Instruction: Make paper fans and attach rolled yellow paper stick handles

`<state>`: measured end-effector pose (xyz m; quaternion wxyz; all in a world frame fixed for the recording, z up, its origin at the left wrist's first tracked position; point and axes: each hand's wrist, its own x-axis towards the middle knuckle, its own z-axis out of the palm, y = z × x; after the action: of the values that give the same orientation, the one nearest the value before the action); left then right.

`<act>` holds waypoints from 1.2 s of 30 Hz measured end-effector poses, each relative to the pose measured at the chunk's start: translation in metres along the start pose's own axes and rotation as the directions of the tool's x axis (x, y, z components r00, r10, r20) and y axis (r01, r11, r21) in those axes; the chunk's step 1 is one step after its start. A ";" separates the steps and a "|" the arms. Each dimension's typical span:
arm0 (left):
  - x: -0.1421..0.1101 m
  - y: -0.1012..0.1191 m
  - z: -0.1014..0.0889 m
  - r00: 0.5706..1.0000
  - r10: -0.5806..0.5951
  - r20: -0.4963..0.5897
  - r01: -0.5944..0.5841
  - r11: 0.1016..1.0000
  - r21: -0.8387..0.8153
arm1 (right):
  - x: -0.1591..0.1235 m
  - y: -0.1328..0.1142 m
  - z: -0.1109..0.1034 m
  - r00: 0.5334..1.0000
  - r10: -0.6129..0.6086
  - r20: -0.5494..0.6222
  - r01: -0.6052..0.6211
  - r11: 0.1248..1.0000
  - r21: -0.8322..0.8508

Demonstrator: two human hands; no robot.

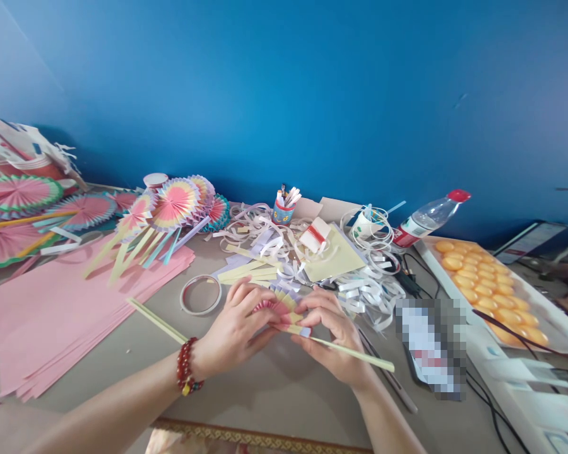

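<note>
Between my two hands is a pleated paper fan [283, 309] in pink, yellow and lilac, partly hidden by my fingers. My left hand [239, 318], with a red bead bracelet [187, 366] at the wrist, pinches its left side. On the right edge, the fingers of my right hand [329, 331] are closed on the folded paper. A pale yellow paper strip [355, 353] sticks out past my right hand from the fan. Another yellow strip [156, 320] extends to the left, beyond my left wrist. A tape roll [201, 294] lies left of the fan.
Pink paper sheets [66, 315] and finished paper fans [175, 202] lie at left. White paper strips [372, 293] are heaped behind my hands. At right are a blurred-out phone [430, 350], a bottle [428, 221], black cables [492, 403] and a tray of orange-yellow round things [487, 284].
</note>
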<state>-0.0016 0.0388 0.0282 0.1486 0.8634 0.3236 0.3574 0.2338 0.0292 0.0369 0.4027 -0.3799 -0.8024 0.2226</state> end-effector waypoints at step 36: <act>0.001 -0.009 0.000 0.999 0.002 0.054 -0.001 1.000 -0.013 | -0.002 0.009 -0.006 0.979 0.185 0.084 -0.201 0.949 0.243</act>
<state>-0.0052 0.0463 0.0250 0.1625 0.8721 0.3164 0.3360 0.2430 0.0334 0.0333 0.3993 -0.3958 -0.7387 0.3718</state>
